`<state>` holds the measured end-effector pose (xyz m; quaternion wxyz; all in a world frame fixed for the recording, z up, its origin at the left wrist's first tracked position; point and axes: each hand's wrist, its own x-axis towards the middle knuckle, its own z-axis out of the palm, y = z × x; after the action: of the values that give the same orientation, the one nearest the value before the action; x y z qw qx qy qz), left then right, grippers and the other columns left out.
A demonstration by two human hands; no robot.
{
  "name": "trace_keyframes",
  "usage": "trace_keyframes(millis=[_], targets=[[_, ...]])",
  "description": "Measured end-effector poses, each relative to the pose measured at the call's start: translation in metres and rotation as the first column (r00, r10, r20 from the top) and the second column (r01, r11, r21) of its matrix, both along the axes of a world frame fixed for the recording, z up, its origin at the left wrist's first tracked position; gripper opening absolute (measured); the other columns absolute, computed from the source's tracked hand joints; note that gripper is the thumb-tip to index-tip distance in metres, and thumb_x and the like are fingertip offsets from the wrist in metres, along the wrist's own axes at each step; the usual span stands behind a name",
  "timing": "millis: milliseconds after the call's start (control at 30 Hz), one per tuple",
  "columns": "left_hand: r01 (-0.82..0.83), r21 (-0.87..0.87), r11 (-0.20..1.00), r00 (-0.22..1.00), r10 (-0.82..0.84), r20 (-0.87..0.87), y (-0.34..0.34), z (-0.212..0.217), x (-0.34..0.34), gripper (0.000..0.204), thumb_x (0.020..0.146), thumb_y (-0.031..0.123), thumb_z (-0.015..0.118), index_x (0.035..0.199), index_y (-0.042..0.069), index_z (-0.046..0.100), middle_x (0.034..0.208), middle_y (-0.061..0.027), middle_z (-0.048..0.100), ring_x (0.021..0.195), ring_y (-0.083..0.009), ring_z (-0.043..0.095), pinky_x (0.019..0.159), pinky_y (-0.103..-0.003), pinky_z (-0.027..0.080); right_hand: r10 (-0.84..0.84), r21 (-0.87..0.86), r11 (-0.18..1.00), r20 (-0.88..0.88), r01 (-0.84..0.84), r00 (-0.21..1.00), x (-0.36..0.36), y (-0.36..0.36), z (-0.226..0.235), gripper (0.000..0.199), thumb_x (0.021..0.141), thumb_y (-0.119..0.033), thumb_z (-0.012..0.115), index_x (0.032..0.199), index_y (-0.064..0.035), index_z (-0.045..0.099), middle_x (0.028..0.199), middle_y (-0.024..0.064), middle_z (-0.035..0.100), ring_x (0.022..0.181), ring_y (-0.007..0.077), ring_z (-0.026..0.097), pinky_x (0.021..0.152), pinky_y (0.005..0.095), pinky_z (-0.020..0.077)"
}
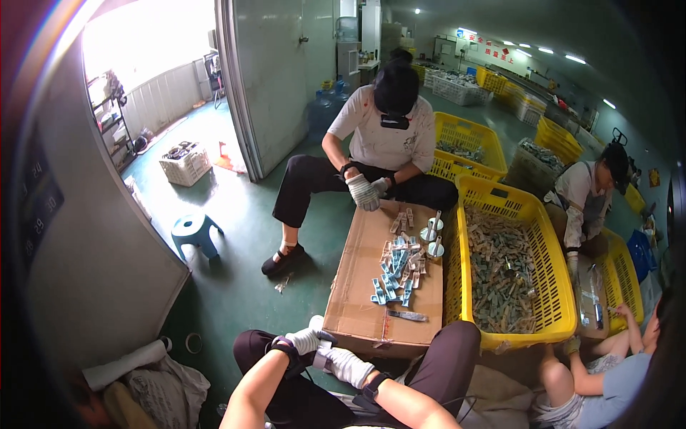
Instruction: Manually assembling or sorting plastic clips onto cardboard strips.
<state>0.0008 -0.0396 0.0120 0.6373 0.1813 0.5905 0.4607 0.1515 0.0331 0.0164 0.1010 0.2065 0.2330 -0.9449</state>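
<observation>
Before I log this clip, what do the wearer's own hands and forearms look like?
The left hand and right hand wear whitish knit gloves. A dark band circles each wrist. No sleeves cover the visible forearms.

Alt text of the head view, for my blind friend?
A person's gloved left hand and right hand meet at a small, unclear item. Ahead, blue and pale pieces lie on a cardboard box beside a yellow crate; a co-worker sits opposite.
</observation>
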Motion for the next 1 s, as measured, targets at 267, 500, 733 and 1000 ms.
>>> trace_keyframes(millis=[267,500,733,1000], targets=[[-0.036,0.013,0.999,0.996,0.037,-0.080,0.004,-0.060,-0.010,0.032,0.085,-0.013,0.050,0.108,0.002,0.068,0.104,-0.0033,0.068,0.094,-0.0139,0.062,0.087,-0.029,0.048,-0.059,0.242,0.970,0.105,0.032,0.993,0.054,0.053,-0.034,0.022,0.092,-0.022,0.059,0.106,-0.0055,0.063,0.097,0.0084,0.069,0.097,0.0213,0.063,0.090,0.0358,0.0467],[-0.095,-0.108,0.990,0.962,0.063,-0.266,0.005,-0.047,-0.006,0.026,0.088,-0.007,0.052,0.102,0.004,0.071,0.091,-0.0051,0.070,0.079,-0.0180,0.066,0.069,-0.034,0.055,-0.054,0.621,0.783,0.133,-0.041,0.990,0.092,0.047,-0.108,0.022,0.091,-0.023,0.056,0.093,-0.0034,0.066,0.087,0.0064,0.067,0.080,0.0201,0.059,0.074,0.0317,0.0465],[-0.096,-0.181,0.979,0.953,0.037,-0.301,0.001,-0.051,-0.009,0.026,0.088,-0.007,0.052,0.104,0.003,0.070,0.093,-0.0047,0.071,0.081,-0.0160,0.066,0.074,-0.030,0.053,0.130,0.820,0.529,0.176,-0.218,0.976,0.074,0.023,-0.074,0.026,0.089,-0.022,0.058,0.104,-0.0022,0.066,0.094,0.0090,0.068,0.086,0.0203,0.060,0.082,0.0326,0.0468],[-0.111,-0.053,0.992,0.968,0.096,-0.232,-0.019,-0.071,-0.021,0.019,0.092,0.011,0.056,0.101,-0.002,0.067,0.091,-0.0084,0.068,0.078,-0.0202,0.065,0.072,-0.032,0.054,0.242,0.950,0.214,0.174,-0.228,0.954,0.065,0.036,-0.139,0.023,0.088,-0.023,0.052,0.088,-0.0063,0.067,0.080,0.0095,0.066,0.075,0.0207,0.057,0.074,0.0370,0.0461]])
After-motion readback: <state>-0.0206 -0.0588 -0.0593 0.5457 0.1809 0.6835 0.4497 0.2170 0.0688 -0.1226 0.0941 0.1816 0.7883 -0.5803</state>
